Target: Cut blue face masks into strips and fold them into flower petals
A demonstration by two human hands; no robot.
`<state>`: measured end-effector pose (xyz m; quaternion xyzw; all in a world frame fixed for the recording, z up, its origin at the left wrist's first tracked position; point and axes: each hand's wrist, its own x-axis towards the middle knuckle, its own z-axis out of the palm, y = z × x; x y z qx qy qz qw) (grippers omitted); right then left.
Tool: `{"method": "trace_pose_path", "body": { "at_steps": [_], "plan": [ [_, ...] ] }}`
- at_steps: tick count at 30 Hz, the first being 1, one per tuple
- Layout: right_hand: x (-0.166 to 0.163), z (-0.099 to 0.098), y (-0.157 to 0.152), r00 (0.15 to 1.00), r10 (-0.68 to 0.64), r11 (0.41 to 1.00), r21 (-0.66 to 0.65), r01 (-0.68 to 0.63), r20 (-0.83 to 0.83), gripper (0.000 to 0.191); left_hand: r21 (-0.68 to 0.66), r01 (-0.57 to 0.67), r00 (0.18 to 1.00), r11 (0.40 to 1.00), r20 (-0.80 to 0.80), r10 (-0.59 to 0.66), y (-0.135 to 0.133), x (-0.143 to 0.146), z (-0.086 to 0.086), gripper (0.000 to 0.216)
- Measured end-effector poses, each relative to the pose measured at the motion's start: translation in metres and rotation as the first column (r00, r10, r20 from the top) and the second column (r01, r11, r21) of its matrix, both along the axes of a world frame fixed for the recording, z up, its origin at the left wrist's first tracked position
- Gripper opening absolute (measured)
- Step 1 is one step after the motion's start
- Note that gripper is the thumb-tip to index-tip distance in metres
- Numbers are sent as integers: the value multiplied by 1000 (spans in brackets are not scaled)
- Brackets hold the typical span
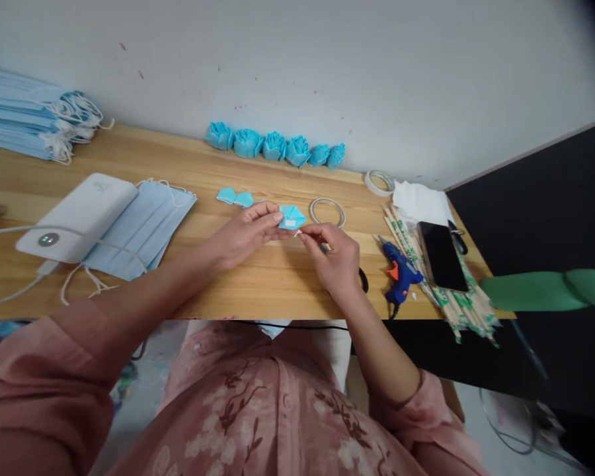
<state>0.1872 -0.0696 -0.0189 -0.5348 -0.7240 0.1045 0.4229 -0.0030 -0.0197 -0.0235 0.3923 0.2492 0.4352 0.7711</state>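
My left hand (pixel 245 231) holds a folded blue piece (pixel 292 215) between thumb and fingers, above the table. A small white rectangle, like a bit of tape, sits on that piece's face. Close to its lower right edge, my right hand (pixel 334 254) pinches a tiny white scrap (pixel 297 233) between thumb and forefinger. Two similar blue pieces (pixel 235 197) lie on the wood just behind my left hand. A thin roll of tape (pixel 327 213) lies flat behind my right hand. Part of a black loop (pixel 363 280) shows beside my right wrist.
Blue flowers (pixel 275 146) line the wall. Face masks (pixel 24 116) and a white power bank (pixel 86 211) with cable are left. On the right are a wider tape roll (pixel 379 183), blue glue gun (pixel 400 271), phone (pixel 442 256), wrapped sticks (pixel 469 311) and green bottle (pixel 525 291).
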Motion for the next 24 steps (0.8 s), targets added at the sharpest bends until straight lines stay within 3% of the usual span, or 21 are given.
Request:
{"method": "trace_pose_path", "body": {
  "at_steps": [6, 12, 15, 17, 20, 24],
  "plan": [
    [2, -4, 2, 982, -10, 984, 179, -24, 188, 13, -11, -13, 1000, 1000, 10, 13, 0, 0, -1, 19],
    [0, -2, -1, 963, 18, 984, 166, -65, 268, 17, 3, -7, 1000, 1000, 1, 7, 2, 0, -3, 27],
    [0, 1, -7, 943, 84, 980, 147, -137, 323, 22, 61, -56, 995, 997, -73, 60, 4, -1, -4, 31],
    [3, 7, -10, 949, 147, 976, 115, -185, 279, 21, 149, -132, 973, 980, -168, 156, 5, -1, -4, 31],
    [9, 18, -10, 979, 195, 978, 65, -199, 66, 11, 270, -209, 895, 940, -334, 295, 6, -3, -2, 28],
    [12, 32, 2, 973, 186, 981, -28, -191, -139, 7, 312, -214, 848, 926, -411, 334, 4, -4, 1, 25]
  ]
}}
